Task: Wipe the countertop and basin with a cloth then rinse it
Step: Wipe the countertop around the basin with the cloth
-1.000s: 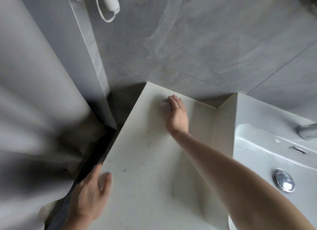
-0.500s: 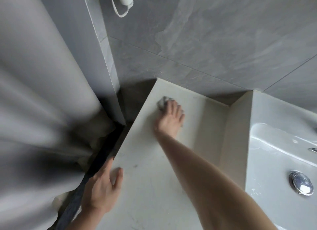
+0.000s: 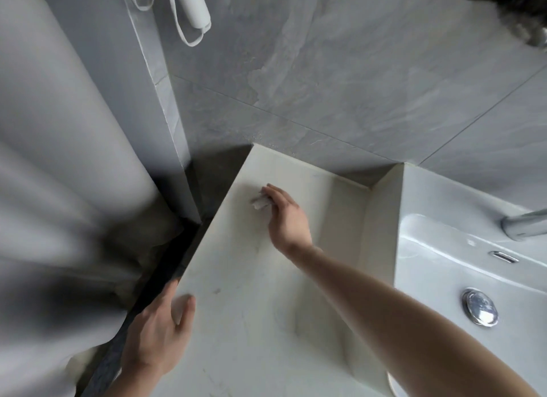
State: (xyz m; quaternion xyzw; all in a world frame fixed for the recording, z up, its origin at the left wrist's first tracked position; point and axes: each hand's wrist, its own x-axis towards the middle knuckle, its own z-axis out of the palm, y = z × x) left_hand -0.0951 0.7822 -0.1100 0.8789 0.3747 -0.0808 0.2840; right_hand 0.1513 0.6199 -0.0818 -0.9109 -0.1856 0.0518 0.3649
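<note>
Fingers of the left hand (image 3: 157,334) lie relaxed over the near left edge of the countertop (image 3: 251,322), holding nothing. Farther away, the right hand (image 3: 285,217) presses a small crumpled cloth (image 3: 260,202) on the countertop. Beside it on the right sits the basin (image 3: 444,278).

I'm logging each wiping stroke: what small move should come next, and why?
Probably draw the right hand and its cloth back toward the near edge: it sits near the countertop's far left side, with bare surface nearer the left hand.
</note>
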